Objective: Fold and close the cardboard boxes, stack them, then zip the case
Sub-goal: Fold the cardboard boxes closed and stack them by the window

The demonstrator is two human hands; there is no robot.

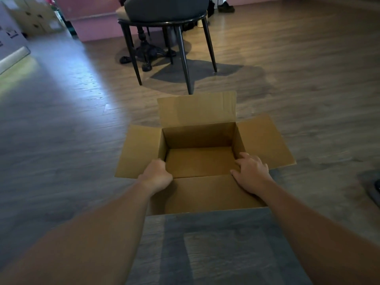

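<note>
A brown cardboard box (199,138) stands open on the wooden floor in front of me, with nothing inside. Its far flap stands up, and the left and right flaps are spread outward. The near flap lies folded out toward me. My left hand (157,174) grips the near left corner of the box, its fingers curled over the rim. My right hand (250,170) rests at the near right corner, fingers spread and bent over the rim, palm on the near flap. No case is in view.
A dark chair (166,15) stands just beyond the box, with a black table base (147,50) behind its legs. Cardboard boxes (30,17) stand at the far left. A dark object (376,188) pokes in at the right edge. Wooden floor surrounds the box.
</note>
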